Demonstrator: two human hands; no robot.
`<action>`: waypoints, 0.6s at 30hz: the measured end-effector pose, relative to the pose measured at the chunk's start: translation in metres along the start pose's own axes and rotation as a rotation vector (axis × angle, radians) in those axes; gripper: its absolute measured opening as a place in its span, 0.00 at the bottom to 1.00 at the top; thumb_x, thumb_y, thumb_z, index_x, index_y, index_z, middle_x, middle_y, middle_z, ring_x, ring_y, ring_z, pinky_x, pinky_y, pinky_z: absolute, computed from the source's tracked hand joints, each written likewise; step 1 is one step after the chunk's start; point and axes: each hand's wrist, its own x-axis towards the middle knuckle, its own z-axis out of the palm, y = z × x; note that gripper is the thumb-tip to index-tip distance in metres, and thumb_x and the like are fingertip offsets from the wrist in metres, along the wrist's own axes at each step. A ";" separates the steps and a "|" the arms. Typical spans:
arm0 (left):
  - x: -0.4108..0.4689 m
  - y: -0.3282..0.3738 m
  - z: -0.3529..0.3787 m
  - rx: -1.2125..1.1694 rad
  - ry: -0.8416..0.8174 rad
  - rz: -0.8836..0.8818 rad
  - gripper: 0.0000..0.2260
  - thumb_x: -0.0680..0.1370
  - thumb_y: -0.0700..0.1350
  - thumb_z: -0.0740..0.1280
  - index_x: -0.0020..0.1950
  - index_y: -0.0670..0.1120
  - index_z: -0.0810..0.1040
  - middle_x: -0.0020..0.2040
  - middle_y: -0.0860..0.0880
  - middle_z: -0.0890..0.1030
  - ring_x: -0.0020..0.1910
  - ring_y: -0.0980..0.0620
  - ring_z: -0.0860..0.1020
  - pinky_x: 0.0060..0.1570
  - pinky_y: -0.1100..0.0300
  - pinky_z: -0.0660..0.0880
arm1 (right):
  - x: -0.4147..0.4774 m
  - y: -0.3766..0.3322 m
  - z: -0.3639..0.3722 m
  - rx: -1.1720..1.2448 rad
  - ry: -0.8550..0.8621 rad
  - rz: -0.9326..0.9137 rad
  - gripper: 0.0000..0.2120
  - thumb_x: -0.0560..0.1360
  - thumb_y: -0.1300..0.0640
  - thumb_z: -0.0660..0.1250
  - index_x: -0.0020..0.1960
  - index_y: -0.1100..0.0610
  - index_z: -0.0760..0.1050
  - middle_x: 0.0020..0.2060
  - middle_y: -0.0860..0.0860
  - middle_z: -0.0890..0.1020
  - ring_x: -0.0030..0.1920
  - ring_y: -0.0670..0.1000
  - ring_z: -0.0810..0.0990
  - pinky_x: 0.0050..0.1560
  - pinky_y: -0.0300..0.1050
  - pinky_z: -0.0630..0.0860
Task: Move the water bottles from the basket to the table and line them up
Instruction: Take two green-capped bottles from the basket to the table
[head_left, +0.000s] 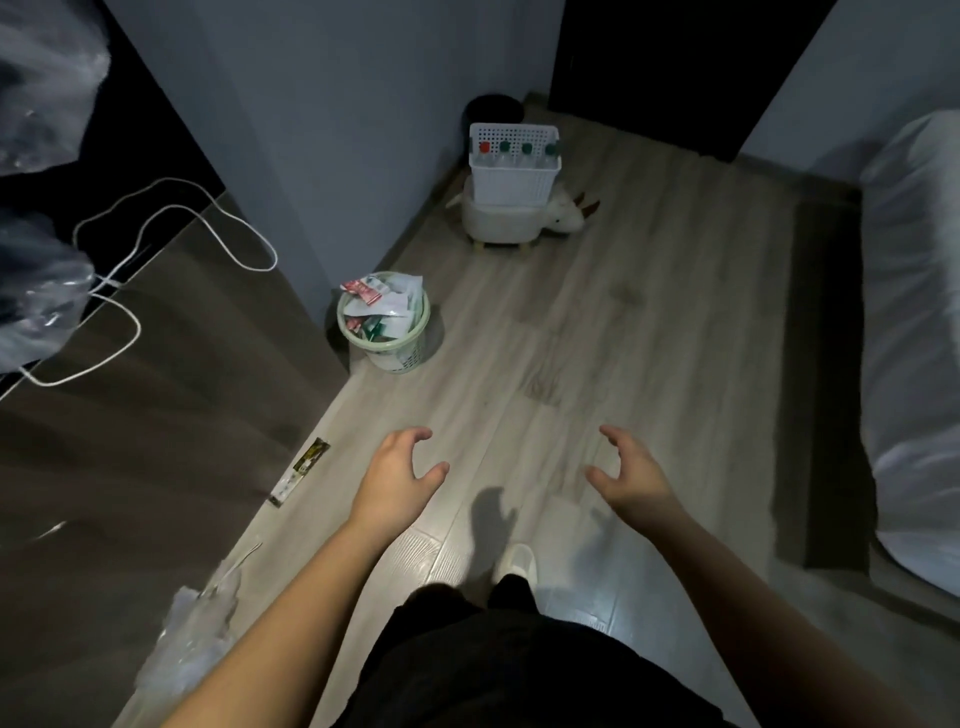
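Both hands are out in front, and nothing is in either one. The left hand (392, 475) is hanging palm down, its fingers (418, 434) loosely curled and spread, thumb apart, touching nothing. The right hand (631, 475) is mirroring it, fingers (613, 437) half open, thumb pointing inward, also released. Both forearms are reaching forward from the near edge, wrists level, a clear gap between the hands.

The water bottles (505, 148) are standing upright in the white basket (514, 179), far across the room: one red cap and three green caps are showing in a row. The basket is sitting on a white animal-shaped stool (498, 215) against the far wall.

Bare wooden floor (571, 338) is running from the hands to the stool. The desk (130, 415) is edging that lane on the left, a white cable (171, 218) lying on it; a full green waste bin (384, 325) is standing by its far corner. The bed (914, 312) is bordering the right.
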 end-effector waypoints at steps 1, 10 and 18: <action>0.012 0.008 0.002 -0.009 0.009 -0.007 0.21 0.76 0.48 0.70 0.67 0.46 0.73 0.65 0.50 0.74 0.66 0.52 0.71 0.60 0.66 0.62 | 0.012 0.000 -0.010 -0.004 -0.009 0.006 0.30 0.76 0.54 0.69 0.75 0.55 0.62 0.71 0.56 0.68 0.70 0.54 0.68 0.68 0.45 0.63; 0.111 0.044 0.004 -0.043 0.031 -0.026 0.19 0.75 0.47 0.71 0.65 0.45 0.74 0.64 0.48 0.74 0.64 0.50 0.72 0.60 0.65 0.63 | 0.112 -0.019 -0.057 -0.065 0.005 -0.019 0.30 0.76 0.53 0.69 0.74 0.54 0.63 0.70 0.55 0.69 0.68 0.55 0.71 0.63 0.43 0.66; 0.264 0.069 -0.007 -0.091 0.004 -0.001 0.18 0.75 0.44 0.72 0.63 0.43 0.75 0.63 0.46 0.76 0.64 0.49 0.73 0.60 0.67 0.62 | 0.242 -0.055 -0.086 -0.078 0.020 0.028 0.30 0.76 0.53 0.69 0.74 0.54 0.62 0.71 0.55 0.69 0.68 0.56 0.71 0.66 0.47 0.68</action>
